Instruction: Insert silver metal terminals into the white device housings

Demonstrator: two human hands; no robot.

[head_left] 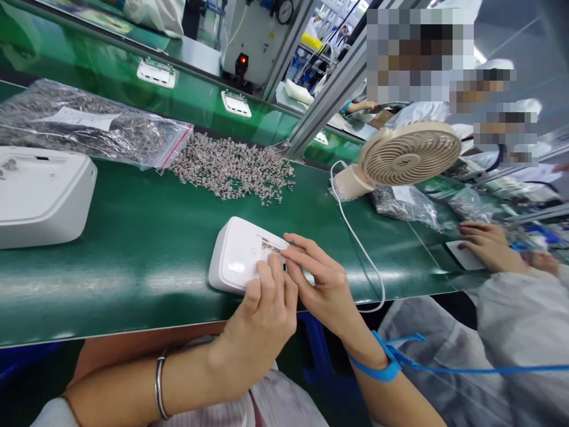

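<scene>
Green tabletop (146,267) on a busy factory floor, beige fan (409,157) toward the right, and a heap of tiny metal parts (231,166) near the far edge, next to a big plastic bag (89,127) of similar-looking stuff. White housing (235,261) sits close to the front edge, around the middle, and both hands are working at it. Left hand (267,302) has its fingers curled and bunched narrow over the slot (269,246), where some metallic bits show; right hand (322,279) meets it from the other side, fingertips close together by the housing's right end. Can't tell if either grip has a part in it, the fingers hide that. My read: the step in hand is fiddly fitting or adjusting of small bits in that slot. If so, the next move calls for light, precise fingertip pressure while keeping the housing from skidding.
</scene>
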